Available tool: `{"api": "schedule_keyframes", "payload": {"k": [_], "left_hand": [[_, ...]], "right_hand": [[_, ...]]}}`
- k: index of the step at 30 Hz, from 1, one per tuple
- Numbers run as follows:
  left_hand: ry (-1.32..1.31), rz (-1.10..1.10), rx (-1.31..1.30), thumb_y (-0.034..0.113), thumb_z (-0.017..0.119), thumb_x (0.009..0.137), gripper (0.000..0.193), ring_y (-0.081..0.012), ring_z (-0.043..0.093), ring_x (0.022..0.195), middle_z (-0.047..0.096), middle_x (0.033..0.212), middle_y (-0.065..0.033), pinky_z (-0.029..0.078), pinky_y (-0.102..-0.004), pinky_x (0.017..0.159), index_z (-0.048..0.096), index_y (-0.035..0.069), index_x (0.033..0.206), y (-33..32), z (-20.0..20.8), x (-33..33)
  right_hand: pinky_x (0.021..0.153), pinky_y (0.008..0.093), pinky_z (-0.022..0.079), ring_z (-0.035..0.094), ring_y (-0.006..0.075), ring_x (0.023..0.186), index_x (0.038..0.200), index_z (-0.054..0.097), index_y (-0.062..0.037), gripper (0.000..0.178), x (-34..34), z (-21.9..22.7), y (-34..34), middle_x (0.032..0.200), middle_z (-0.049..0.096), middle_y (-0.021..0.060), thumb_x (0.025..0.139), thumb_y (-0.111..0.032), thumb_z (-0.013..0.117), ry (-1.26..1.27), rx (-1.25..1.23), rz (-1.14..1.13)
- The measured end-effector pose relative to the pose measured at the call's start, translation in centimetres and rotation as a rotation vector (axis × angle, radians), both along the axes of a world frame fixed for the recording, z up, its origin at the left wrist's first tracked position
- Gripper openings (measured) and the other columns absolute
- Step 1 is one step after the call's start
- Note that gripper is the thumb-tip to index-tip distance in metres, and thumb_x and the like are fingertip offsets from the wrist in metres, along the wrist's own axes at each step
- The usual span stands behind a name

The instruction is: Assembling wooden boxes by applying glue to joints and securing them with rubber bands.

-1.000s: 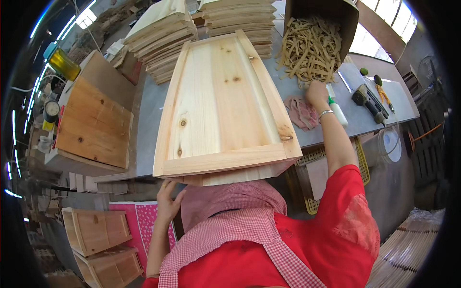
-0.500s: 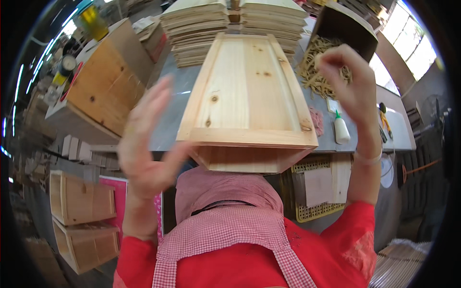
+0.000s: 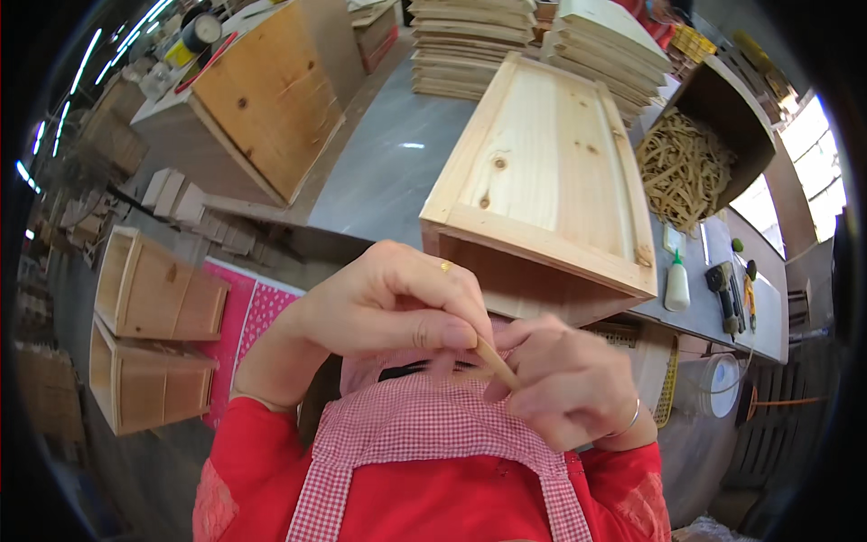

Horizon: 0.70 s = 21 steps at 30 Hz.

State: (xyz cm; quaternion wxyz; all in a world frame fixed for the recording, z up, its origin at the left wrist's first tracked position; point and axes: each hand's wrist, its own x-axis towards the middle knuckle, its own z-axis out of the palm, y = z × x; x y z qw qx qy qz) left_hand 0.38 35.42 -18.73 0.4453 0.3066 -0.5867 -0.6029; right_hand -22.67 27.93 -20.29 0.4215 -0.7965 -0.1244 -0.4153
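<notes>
Close in front of my apron, my left hand (image 3: 402, 303) pinches one end of a short, flat tan band (image 3: 495, 361) between thumb and fingers. Its other end runs into the curled fingers of my right hand (image 3: 573, 379), slightly smeared by motion. The band looks like the pale ones heaped in the dark open box (image 3: 754, 126) at the far right. Just beyond my hands, a tapered pale wooden box (image 3: 533, 176) lies on the grey table, its open end facing me. Neither hand touches it.
Stacks of wooden panels (image 3: 474, 45) stand at the back. To the right lie a white glue bottle (image 3: 677, 287) and a dark power tool (image 3: 724, 294). A large wooden box (image 3: 266, 99) stands at the left, with smaller wooden boxes (image 3: 163, 289) below it. A white bucket (image 3: 709, 384) sits lower right.
Both hands, apart and raised beside the wooden box before, have come together near my chest, with the tan band between them. The view has shifted, so the box appears further right.
</notes>
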Motion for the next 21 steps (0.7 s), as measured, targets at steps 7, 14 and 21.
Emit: {"api": "schedule_keyframes", "payload": {"k": [7, 14, 21], "left_hand": [[-0.548, 0.126, -0.510, 0.027, 0.085, 0.084, 0.035, -0.0172, 0.046, 0.054, 0.048, 0.057, 0.0016, 0.046, -0.0364, 0.088, 0.061, 0.011, 0.066, -1.3, -1.4, 6.2], [-1.307, 0.440, -0.953, 0.036, 0.088, 0.075, 0.043, -0.0210, 0.067, 0.105, 0.059, 0.085, -0.0021, 0.037, -0.0536, 0.111, 0.053, 0.011, 0.074, -2.3, -4.9, 14.8], [-1.590, 0.216, -0.792, 0.038, 0.076, 0.085, 0.042, -0.0195, 0.042, 0.147, 0.060, 0.136, -0.0027, 0.028, -0.0595, 0.119, 0.067, 0.022, 0.122, -0.1, -21.8, 12.6]], "right_hand": [[0.083, 0.0400, 0.052, 0.065, 0.0253, 0.076, 0.111, 0.070, -0.0090, 0.031, -6.4, -0.8, -1.0, 0.087, 0.069, 0.0055, 0.083, -0.016, 0.080, 0.595, -0.367, -0.571], [0.099, 0.0464, 0.043, 0.049, 0.0237, 0.068, 0.071, 0.046, 0.0030, 0.020, -21.2, -1.3, -9.9, 0.071, 0.051, 0.0099, 0.090, 0.006, 0.053, 0.408, -0.377, -1.137], [0.090, 0.0457, 0.045, 0.061, 0.0339, 0.094, 0.071, 0.061, -0.0055, 0.012, -19.4, -18.4, -5.8, 0.095, 0.071, 0.0146, 0.074, -0.001, 0.073, 0.839, -0.312, -0.991]]}}
